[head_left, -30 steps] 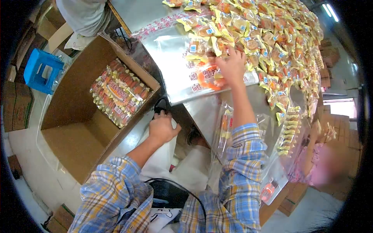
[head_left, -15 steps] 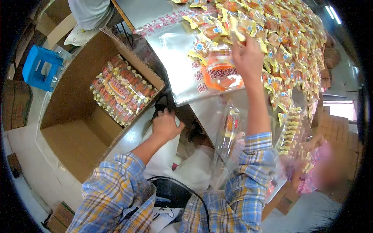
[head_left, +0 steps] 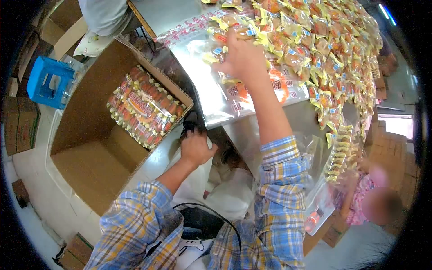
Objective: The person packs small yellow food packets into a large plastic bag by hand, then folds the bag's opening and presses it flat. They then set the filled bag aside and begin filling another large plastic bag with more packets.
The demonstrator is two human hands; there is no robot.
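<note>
My right hand (head_left: 245,58) is over the left edge of a large pile of individually wrapped snack cakes (head_left: 324,58). Its thumb and index finger are spread beside a few loose wrapped cakes (head_left: 219,38), and I see nothing gripped in it. Under that hand lie flat clear printed plastic bags (head_left: 216,105) with red lettering. My left hand (head_left: 198,146) rests low by the table's near corner, thumb apart from the fingers, its fingertips at a dark thing I cannot make out. A filled bag of cakes (head_left: 141,108) lies inside the cardboard box (head_left: 85,180) to the left.
A blue plastic crate (head_left: 50,83) stands beyond the box. A row of wrapped cakes in clear plastic (head_left: 339,153) lies at the right, near another person in a pink patterned top (head_left: 360,198). Someone in pale clothing (head_left: 105,15) is at the upper left.
My right hand has moved left across the printed bags, from the pile's front edge to the loose cakes at its left. The left hand has barely moved.
</note>
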